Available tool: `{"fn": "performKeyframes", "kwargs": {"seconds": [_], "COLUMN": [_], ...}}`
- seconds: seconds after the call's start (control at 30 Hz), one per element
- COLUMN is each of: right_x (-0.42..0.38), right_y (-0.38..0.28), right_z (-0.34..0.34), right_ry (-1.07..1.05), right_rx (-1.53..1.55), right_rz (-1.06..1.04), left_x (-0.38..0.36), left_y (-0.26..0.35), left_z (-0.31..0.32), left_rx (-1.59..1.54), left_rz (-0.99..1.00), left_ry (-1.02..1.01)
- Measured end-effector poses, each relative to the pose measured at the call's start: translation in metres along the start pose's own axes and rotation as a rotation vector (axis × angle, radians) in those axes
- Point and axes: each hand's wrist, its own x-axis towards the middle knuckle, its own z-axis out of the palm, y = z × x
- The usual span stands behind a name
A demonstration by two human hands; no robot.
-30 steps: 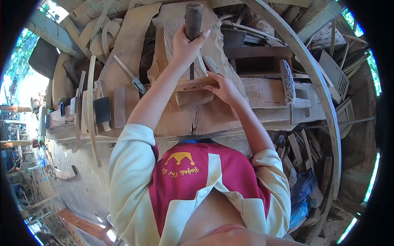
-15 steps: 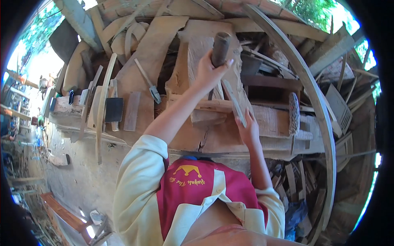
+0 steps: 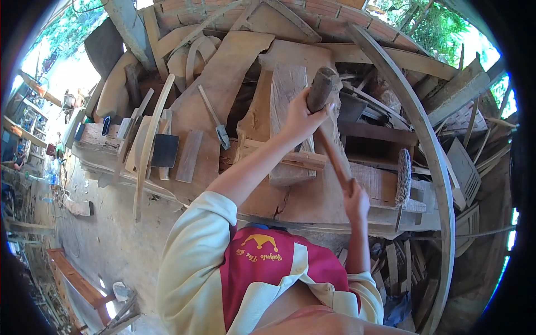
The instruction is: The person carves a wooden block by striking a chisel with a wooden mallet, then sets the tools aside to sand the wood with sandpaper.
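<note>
My left hand point(image 3: 304, 118) is closed round a thick, dark wooden cylinder point(image 3: 322, 88), held upright with its rounded end toward me. In my right hand point(image 3: 356, 200) is the lower end of a long brown wooden stick point(image 3: 336, 160). Its upper end reaches just under the cylinder; I cannot tell whether the two are joined. Under my left wrist lies a thick pale wood block point(image 3: 290, 84), with a narrower wood piece point(image 3: 304, 158) across its near end. Both rest on a broad, rough wooden bench slab point(image 3: 257, 196).
Left on the bench are a long-handled tool point(image 3: 212, 117), a dark square plate point(image 3: 165, 151) and a curved strip point(image 3: 146, 151). A brush point(image 3: 403, 177) stands on the right. A long curved beam point(image 3: 430, 123) arches beside it. Wood scraps point(image 3: 402, 262) lie below right.
My right hand has closed round the stick, whose pale flat side showed before and which now looks brown. The cylinder sits tilted slightly more to the right. The whole view has shifted a little.
</note>
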Motion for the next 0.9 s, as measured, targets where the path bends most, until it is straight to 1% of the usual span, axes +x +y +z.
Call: {"fn": "performKeyframes", "kwargs": {"seconds": [0.07, 0.1, 0.13, 0.17, 0.23, 0.27, 0.3, 0.37, 0.43, 0.5, 0.53, 0.57, 0.6, 0.63, 0.67, 0.7, 0.73, 0.8, 0.83, 0.9], "right_x": [0.012, 0.016, 0.012, 0.015, 0.022, 0.024, 0.028, 0.038, 0.046, 0.049, 0.036, 0.052, 0.057, 0.06, 0.062, 0.063, 0.062, 0.062, 0.065, 0.07], "right_y": [0.027, 0.029, 0.009, 0.013, 0.017, 0.016, 0.013, 0.008, 0.003, -0.013, -0.053, -0.036, -0.043, -0.053, -0.062, -0.071, -0.08, -0.095, -0.097, -0.097], "right_z": [-0.012, -0.022, -0.054, -0.054, -0.058, -0.064, -0.07, -0.079, -0.084, -0.094, -0.134, -0.133, -0.154, -0.173, -0.19, -0.203, -0.214, -0.228, -0.23, -0.235], "right_ry": [0.032, 0.033, -0.091, -0.087, 0.004, -0.058, -0.059, -0.204, -0.208, 0.277, 0.218, 0.419, 0.357, 0.358, 0.278, 0.196, 0.196, 0.217, 0.22, 0.4], "right_rx": [0.289, 0.451, 0.719, 0.717, 1.278, 1.232, 1.233, 1.136, 1.117, 0.456, 0.348, 0.114, 0.13, 0.13, 0.057, -0.016, -0.015, -0.279, -0.279, -0.135], "right_rz": [-0.021, -0.017, 0.135, 0.13, 0.174, 0.126, 0.124, 0.116, 0.11, -0.218, -0.107, -0.304, -0.311, -0.314, -0.368, -0.419, -0.419, -0.524, -0.523, -0.582], "left_x": [-0.001, -0.001, -0.002, -0.002, -0.001, -0.001, -0.001, -0.002, -0.003, -0.002, -0.002, -0.002, -0.003, -0.003, -0.003, -0.003, -0.004, -0.004, -0.004, -0.004], "left_y": [0.002, 0.004, 0.005, 0.006, 0.003, 0.002, 0.003, 0.006, 0.006, 0.006, 0.006, 0.006, 0.007, 0.009, 0.01, 0.01, 0.008, 0.006, 0.006, 0.004], "left_z": [-0.001, -0.001, -0.001, -0.001, -0.001, 0.0, -0.001, -0.001, -0.002, -0.003, -0.003, -0.002, -0.002, -0.002, -0.002, -0.003, -0.003, -0.004, -0.004, -0.005], "left_rx": [0.026, 0.026, 0.025, 0.022, 0.016, 0.012, 0.013, -0.014, -0.006, 0.001, 0.001, 0.001, 0.001, -0.04, -0.081, -0.079, -0.045, -0.009, -0.014, -0.021], "left_rz": [-0.035, -0.028, -0.028, -0.029, -0.017, -0.011, -0.01, -0.004, -0.011, -0.015, -0.014, -0.013, -0.011, -0.058, -0.106, -0.106, -0.098, -0.085, -0.079, -0.077], "left_ry": [-0.019, -0.018, -0.021, -0.024, -0.022, -0.024, -0.022, -0.019, -0.022, -0.017, -0.01, -0.004, -0.002, -0.009, -0.016, -0.015, -0.017, -0.022, -0.02, -0.02]}}
